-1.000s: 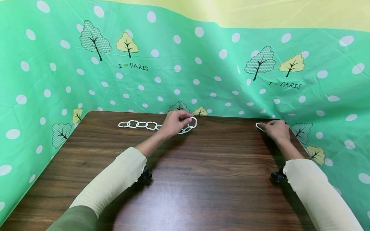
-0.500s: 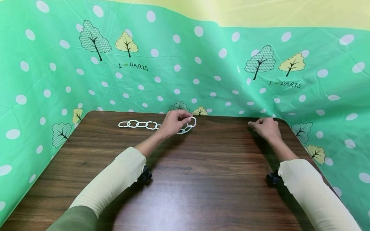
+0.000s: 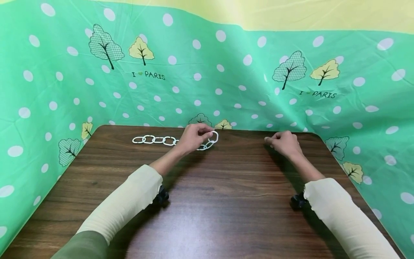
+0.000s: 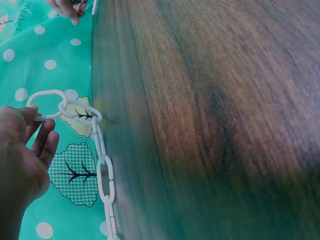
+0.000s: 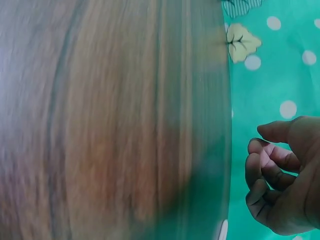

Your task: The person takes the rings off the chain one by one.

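A white chain (image 4: 101, 187) of oval plastic links trails along the table's far edge, its right end lifted. My left hand (image 3: 195, 137) pinches the end link (image 4: 48, 92) between thumb and fingers, holding it upright. Part of the chain behind that hand is hidden in the head view. To the right, my right hand (image 3: 286, 144) hovers near the far edge with loosely curled fingers. Nothing shows between its thumb and fingertips in the right wrist view. A separate white piece (image 5: 223, 230) shows at the table edge beside it, hidden in the head view.
The dark wooden table (image 3: 207, 205) has rounded far corners. A green polka-dot curtain (image 3: 194, 90) with printed trees hangs close along its far side and both sides. Small black cameras (image 3: 161, 196) sit at both wrists.
My right hand has moved left along the far edge. The white link visible at its fingertips one second ago no longer shows there. My left hand and the chain have barely moved.
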The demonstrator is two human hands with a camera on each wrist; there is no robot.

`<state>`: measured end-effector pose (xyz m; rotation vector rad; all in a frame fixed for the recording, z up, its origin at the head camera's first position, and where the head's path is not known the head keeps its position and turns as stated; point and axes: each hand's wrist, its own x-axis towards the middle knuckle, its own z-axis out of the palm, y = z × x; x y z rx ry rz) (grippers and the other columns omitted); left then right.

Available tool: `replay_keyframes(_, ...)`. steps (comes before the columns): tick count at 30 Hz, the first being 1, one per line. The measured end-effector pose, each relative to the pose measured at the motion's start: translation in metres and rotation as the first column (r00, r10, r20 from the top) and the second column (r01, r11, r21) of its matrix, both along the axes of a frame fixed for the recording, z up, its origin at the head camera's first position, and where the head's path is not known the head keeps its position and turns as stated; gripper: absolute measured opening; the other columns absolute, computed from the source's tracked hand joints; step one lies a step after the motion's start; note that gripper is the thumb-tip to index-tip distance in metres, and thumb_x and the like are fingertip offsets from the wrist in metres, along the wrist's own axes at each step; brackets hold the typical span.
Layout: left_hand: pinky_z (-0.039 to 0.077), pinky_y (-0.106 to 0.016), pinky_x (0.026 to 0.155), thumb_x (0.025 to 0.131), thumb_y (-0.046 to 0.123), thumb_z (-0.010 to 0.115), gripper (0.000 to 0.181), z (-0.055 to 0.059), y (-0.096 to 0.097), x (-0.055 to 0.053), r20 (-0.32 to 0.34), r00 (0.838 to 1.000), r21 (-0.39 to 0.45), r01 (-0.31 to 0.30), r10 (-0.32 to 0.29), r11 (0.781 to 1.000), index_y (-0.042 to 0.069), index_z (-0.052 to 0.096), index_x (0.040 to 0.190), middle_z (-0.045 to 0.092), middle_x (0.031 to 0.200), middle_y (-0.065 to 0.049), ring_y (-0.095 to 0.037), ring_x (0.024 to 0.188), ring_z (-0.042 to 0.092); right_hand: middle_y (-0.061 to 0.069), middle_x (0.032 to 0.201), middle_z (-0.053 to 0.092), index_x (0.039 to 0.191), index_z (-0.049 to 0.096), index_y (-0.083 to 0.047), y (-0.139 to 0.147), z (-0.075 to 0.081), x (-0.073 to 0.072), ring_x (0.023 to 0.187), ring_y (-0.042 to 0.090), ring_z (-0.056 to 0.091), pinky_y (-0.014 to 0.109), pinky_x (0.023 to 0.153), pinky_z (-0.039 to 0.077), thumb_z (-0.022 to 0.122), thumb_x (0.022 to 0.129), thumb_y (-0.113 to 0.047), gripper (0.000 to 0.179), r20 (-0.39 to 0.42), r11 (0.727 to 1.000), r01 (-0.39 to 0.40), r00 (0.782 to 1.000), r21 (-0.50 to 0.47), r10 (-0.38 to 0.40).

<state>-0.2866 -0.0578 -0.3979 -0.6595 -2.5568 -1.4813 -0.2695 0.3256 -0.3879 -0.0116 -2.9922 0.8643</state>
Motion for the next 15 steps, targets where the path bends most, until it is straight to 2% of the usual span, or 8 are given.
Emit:
replay_keyframes(10, 0.054, -0.025, 0.077, 0.107, 0.010, 0.078, 0.017, 0.001, 0.001, 0.002, -0.014, 1.000, -0.005, 0.009, -0.009, 1.000, 0.005, 0.085, 0.121, 0.085, 0.112, -0.012, -0.022, 0.095, 0.075, 0.014, 0.088, 0.081, 0.099, 0.084, -0.003, -0.031, 0.006, 0.000, 0.074, 0.020, 0.065, 0.036, 0.069, 0.049, 0.073, 0.110, -0.042, 0.042, -0.032, 0.995, -0.096, 0.995, -0.021, 0.095)
replay_keyframes(15, 0.054, -0.024, 0.077, 0.108, 0.012, 0.078, 0.017, 0.003, 0.003, 0.001, -0.015, 1.000, 0.000, 0.017, -0.017, 1.000, 0.006, 0.085, 0.122, 0.086, 0.112, -0.012, -0.019, 0.094, 0.074, 0.013, 0.086, 0.080, 0.099, 0.083, -0.004, -0.043, 0.009, 0.000, 0.074, 0.020, 0.065, 0.035, 0.070, 0.050, 0.073, 0.110, -0.042, 0.041, -0.031, 0.992, -0.125, 0.992, -0.027, 0.124)
